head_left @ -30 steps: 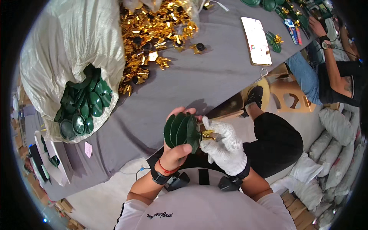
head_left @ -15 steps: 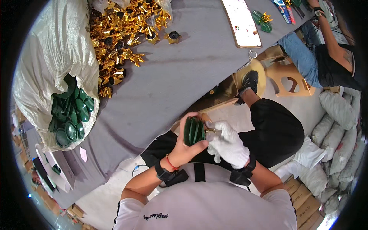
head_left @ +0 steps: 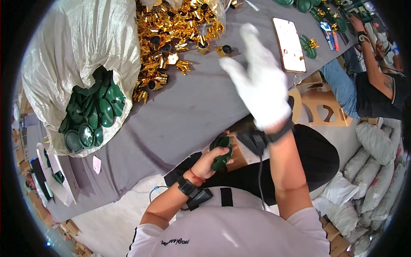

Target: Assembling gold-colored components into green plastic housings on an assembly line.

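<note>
My left hand (head_left: 209, 162) is closed on several glossy dark green oval plastic discs (head_left: 222, 157), held above my lap. The white-gloved right hand (head_left: 266, 81) is stretched out over the grey table, slightly blurred, its thumb and fingers apart and no object visible in it. Nearest to its thumb lies a single gold star-shaped piece (head_left: 224, 50) with a black centre. Left of that spreads a heap of shiny gold pointed pieces (head_left: 165, 51), many with black centres. An open white woven sack (head_left: 81, 38) at the left shows more green discs (head_left: 105, 112) in its mouth.
A phone (head_left: 290, 47) with a lit screen lies right of my glove, beside a green disc with a gold piece (head_left: 309, 46). A co-worker (head_left: 376, 81) sits at the far right. Stuffed white sacks (head_left: 368, 160) are piled on the floor there. A wooden stool (head_left: 327, 107) stands nearby.
My right hand has left the green discs and reached forward over the table, fingers spreading. My left hand keeps its grip on them, now tilted. The view has shifted, moving the table rightward.
</note>
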`<action>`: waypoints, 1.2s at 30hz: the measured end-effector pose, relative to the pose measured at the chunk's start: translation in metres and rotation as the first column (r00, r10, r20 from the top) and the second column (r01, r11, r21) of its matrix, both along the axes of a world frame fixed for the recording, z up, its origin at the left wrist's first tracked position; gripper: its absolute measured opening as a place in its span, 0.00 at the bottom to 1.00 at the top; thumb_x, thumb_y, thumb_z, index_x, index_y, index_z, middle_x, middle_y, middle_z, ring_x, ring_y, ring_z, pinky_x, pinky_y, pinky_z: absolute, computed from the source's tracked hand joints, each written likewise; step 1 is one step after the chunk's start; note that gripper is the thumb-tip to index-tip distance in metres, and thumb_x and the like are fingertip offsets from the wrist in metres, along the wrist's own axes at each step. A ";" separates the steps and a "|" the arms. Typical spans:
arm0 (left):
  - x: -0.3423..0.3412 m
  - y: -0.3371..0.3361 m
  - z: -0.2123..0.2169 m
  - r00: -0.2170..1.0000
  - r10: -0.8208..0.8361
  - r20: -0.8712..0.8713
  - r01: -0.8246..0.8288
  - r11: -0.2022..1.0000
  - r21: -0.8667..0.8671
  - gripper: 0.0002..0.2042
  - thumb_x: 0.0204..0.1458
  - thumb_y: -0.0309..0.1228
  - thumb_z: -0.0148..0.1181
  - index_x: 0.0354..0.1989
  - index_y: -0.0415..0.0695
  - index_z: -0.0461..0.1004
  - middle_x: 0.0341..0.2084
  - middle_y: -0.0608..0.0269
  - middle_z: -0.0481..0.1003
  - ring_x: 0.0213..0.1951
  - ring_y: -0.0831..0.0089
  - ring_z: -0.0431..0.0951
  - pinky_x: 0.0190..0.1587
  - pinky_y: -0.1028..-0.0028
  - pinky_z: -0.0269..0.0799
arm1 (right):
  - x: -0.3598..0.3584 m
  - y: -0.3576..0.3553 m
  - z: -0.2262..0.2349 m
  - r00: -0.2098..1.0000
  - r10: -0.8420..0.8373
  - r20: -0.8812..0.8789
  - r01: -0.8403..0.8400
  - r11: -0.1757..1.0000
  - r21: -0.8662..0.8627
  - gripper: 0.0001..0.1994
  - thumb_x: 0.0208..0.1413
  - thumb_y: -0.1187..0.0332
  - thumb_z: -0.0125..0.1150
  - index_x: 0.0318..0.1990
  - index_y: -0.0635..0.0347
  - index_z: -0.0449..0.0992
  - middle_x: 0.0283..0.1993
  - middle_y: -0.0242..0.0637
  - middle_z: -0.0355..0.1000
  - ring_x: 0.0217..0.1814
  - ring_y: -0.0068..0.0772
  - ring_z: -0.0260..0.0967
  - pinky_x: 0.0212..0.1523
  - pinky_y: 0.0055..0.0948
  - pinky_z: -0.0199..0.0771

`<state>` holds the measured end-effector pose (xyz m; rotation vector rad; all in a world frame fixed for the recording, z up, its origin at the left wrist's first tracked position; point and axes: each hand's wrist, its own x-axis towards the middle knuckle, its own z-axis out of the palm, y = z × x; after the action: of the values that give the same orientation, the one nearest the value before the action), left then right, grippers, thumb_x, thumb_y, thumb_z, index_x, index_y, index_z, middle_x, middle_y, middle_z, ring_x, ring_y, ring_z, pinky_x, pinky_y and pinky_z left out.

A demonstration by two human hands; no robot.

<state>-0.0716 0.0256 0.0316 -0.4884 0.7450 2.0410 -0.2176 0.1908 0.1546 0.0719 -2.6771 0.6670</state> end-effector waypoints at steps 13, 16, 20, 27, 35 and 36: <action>-0.010 0.009 0.024 0.985 -0.047 0.167 -0.004 0.955 0.296 0.19 0.58 0.36 0.51 0.54 0.38 0.67 0.41 0.60 0.77 0.43 0.68 0.78 0.50 0.72 0.73 | 0.162 0.009 -0.019 0.731 0.366 0.576 0.360 0.511 -0.781 0.21 0.60 0.76 0.53 0.62 0.62 0.63 0.54 0.47 0.72 0.40 0.30 0.77 0.35 0.25 0.80; -0.006 0.015 0.015 0.992 -0.094 0.084 0.060 0.940 0.336 0.21 0.55 0.36 0.51 0.56 0.43 0.67 0.46 0.57 0.75 0.46 0.65 0.77 0.50 0.67 0.73 | 0.171 0.019 -0.043 0.822 0.495 0.282 0.495 -0.376 -0.783 0.18 0.64 0.71 0.49 0.60 0.60 0.65 0.51 0.47 0.72 0.39 0.31 0.77 0.31 0.25 0.80; -0.010 0.017 0.019 0.990 -0.022 0.138 -0.010 0.975 0.223 0.25 0.55 0.34 0.53 0.63 0.49 0.59 0.52 0.60 0.68 0.53 0.66 0.71 0.51 0.63 0.73 | 0.161 0.037 -0.049 0.873 0.431 0.228 0.470 -0.617 -0.632 0.16 0.65 0.66 0.49 0.58 0.60 0.68 0.48 0.47 0.74 0.40 0.40 0.77 0.33 0.32 0.82; -0.003 -0.004 -0.006 0.961 0.107 0.255 -0.169 0.957 0.235 0.21 0.54 0.32 0.54 0.58 0.48 0.63 0.51 0.55 0.68 0.55 0.58 0.69 0.45 0.57 0.74 | 0.150 0.066 -0.032 0.841 0.465 0.275 0.536 -0.652 -0.537 0.14 0.63 0.70 0.50 0.54 0.64 0.70 0.52 0.48 0.70 0.53 0.46 0.71 0.49 0.35 0.78; 0.005 -0.025 -0.037 0.962 0.002 0.274 -0.068 0.970 0.232 0.21 0.59 0.37 0.50 0.58 0.39 0.65 0.50 0.54 0.73 0.39 0.63 0.78 0.44 0.64 0.77 | 0.006 0.127 0.048 0.931 0.363 0.038 0.163 -0.318 -0.934 0.12 0.65 0.66 0.50 0.50 0.62 0.70 0.42 0.37 0.70 0.43 0.27 0.70 0.41 0.22 0.76; 0.004 -0.020 -0.037 0.963 -0.004 0.271 -0.084 0.946 0.312 0.20 0.59 0.38 0.52 0.55 0.38 0.68 0.48 0.55 0.74 0.35 0.65 0.78 0.42 0.67 0.78 | -0.001 0.117 0.061 0.910 0.412 0.049 0.070 -0.035 -0.997 0.12 0.65 0.65 0.49 0.51 0.62 0.70 0.42 0.36 0.70 0.42 0.25 0.71 0.38 0.20 0.76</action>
<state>-0.0676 0.0054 -0.0057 -0.5783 0.2336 2.0301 -0.2184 0.3081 0.2158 -0.1183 -1.6268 2.7922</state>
